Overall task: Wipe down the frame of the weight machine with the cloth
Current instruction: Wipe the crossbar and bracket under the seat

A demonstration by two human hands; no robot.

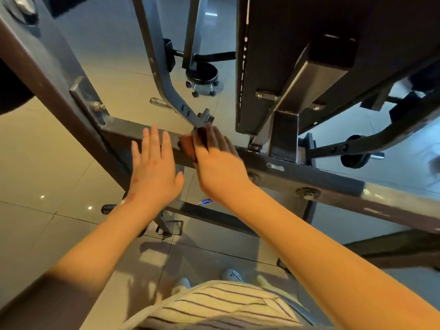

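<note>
**Grip.** The right hand (219, 163) has its fingers straight and close together. They lie flat on the cloth (187, 146) and press it onto the crossbar (321, 178) of the machine frame. No curl round the cloth is evident. The thumb side is blurred, so it cannot be told whether the thumb hooks the edge. The reddish-brown cloth shows only at the thumb side, under and just left of the fingers, and the hand covers the rest.

**Second hand.** The left hand (154, 167) is just beside the grip, to its left, with fingers straight and spread, holding nothing. It lies over the same crossbar, but contact or hover cannot be determined.

**Governing relation.** The crossbar's long axis runs crosswise to the fingers of both hands. It starts at the bolted bracket (95, 103) well left of the grip and passes beneath it toward the lower right. The longer run of bar lies to the right. In my judgement any stroke must travel along that axis, and the right hand is the working hand.

**Obstructions.**
- Just beyond the fingertips, a curved arm (170, 89) meets the bar at a small fitting.
- To the right of the grip, an upright post (284, 136) stands on the bar.
- Farther right there is a bolt head (307, 192) on the near face.

**Assessment.** A rightward pass would probably have to work round the post's foot, and the cloth could snag on the fitting.
</note>
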